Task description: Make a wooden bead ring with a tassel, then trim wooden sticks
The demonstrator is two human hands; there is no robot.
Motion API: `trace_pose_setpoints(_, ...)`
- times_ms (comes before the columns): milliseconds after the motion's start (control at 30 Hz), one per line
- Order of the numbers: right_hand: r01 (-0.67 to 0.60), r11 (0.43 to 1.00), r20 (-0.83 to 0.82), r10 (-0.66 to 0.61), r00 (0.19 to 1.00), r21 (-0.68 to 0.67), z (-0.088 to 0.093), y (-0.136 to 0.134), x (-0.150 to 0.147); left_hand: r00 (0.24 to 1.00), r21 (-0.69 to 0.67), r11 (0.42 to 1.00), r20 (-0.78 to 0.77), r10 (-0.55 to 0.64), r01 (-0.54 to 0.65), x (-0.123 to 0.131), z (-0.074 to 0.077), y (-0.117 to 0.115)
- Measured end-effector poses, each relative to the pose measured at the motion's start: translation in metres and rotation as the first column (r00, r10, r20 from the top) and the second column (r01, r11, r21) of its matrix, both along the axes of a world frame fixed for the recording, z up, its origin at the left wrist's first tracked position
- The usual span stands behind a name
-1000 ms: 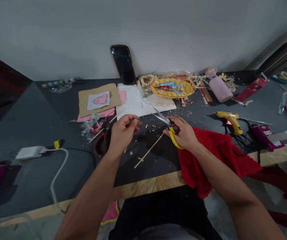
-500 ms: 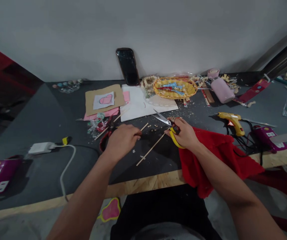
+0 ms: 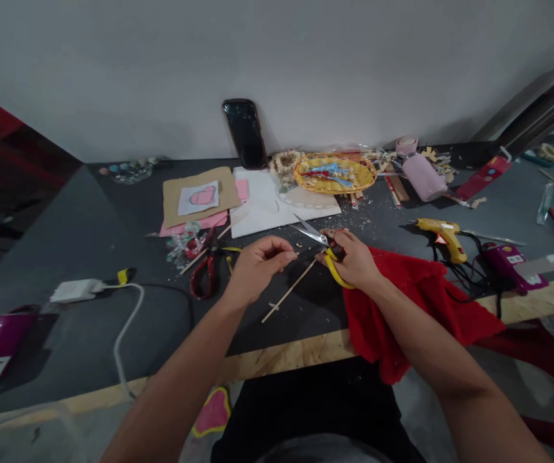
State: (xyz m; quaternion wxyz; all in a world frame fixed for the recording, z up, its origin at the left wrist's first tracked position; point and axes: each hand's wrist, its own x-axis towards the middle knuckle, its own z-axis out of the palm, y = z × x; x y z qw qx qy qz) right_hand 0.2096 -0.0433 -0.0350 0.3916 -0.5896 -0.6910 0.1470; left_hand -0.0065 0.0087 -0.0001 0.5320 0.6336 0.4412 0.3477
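Observation:
My right hand (image 3: 351, 260) grips scissors (image 3: 328, 247) with yellow handles, their blades parted and pointing away to the left. A small brownish piece shows at its fingers, too little to name. From beneath this hand a thin wooden stick (image 3: 286, 294) slants down to the left; whether the fingers hold it I cannot tell. To the left, my left hand (image 3: 262, 263) is closed in a pinch, with only a tiny pale tip visible at the fingertips. Red-handled pliers (image 3: 204, 273) lie beside that wrist. Small cut bits are scattered around the blades.
Red cloth (image 3: 402, 302) lies under my right forearm and hangs over the edge. A yellow glue gun (image 3: 443, 235) is on the right. At the back stand a phone (image 3: 245, 134), a woven basket (image 3: 308, 186) and a pink bottle (image 3: 423, 178). A white charger (image 3: 77, 290) trails its cable leftward.
My left hand has moved right, closer to the scissors, and turned up into a pinch. The short stick that stuck out of it no longer shows. My right hand stays nearly still.

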Motion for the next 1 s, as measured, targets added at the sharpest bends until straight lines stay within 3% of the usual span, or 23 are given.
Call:
trace_pose_setpoints(100, -0.003, 1.0, 0.017, 0.003, 1.0, -0.008, 0.0, -0.001, -0.001, 0.947, -0.273, 0.961, 0.297, 0.119, -0.035, 0.015, -0.01, -0.001)
trace_pose_setpoints(233, -0.021, 1.0, 0.052, 0.022, 0.998, -0.013, 0.0, -0.003, -0.003, 0.886, -0.428, 0.904, 0.418, 0.202, -0.004, 0.018, -0.017, -0.001)
trace_pose_setpoints(533, -0.034, 0.996, 0.224, 0.051, 0.973, -0.08, 0.005, -0.009, -0.011, 0.852, -0.409, 0.911, 0.457, 0.257, -0.056, 0.015, -0.016, 0.0)
trace_pose_setpoints(800, -0.013, 0.997, 0.295, 0.034, 0.955, -0.074, 0.004, -0.01, -0.012, 0.908, -0.208, 0.975, 0.388, 0.156, -0.079, 0.013, -0.026, -0.002)
trace_pose_setpoints(1000, -0.048, 0.996, 0.292, 0.068, 0.954, -0.075, 0.006, -0.01, -0.011, 0.912, -0.191, 0.977, 0.378, 0.158, -0.09, 0.013, -0.027, -0.003)
